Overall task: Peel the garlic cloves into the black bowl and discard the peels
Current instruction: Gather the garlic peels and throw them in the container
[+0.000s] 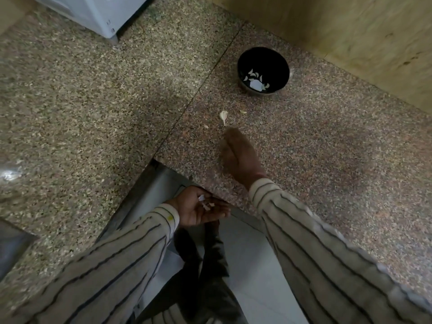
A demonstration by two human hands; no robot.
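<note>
The black bowl (263,70) stands on the granite counter near the back wall, with several peeled white garlic cloves (256,80) at its bottom. In front of it on the counter lie a larger pale peel (223,116) and two small peel scraps (243,111). My right hand (240,157) is blurred, fingers together and flat over the counter, its tips just short of the larger peel. My left hand (201,208) is cupped palm-up at the counter's front edge and holds a few bits of garlic peel (205,203).
The speckled granite counter (93,101) forms an L around me, with a seam running diagonally. A white appliance (98,12) stands at the back left. A wooden wall panel (350,31) runs behind the bowl. Pale floor tiles (252,265) show below.
</note>
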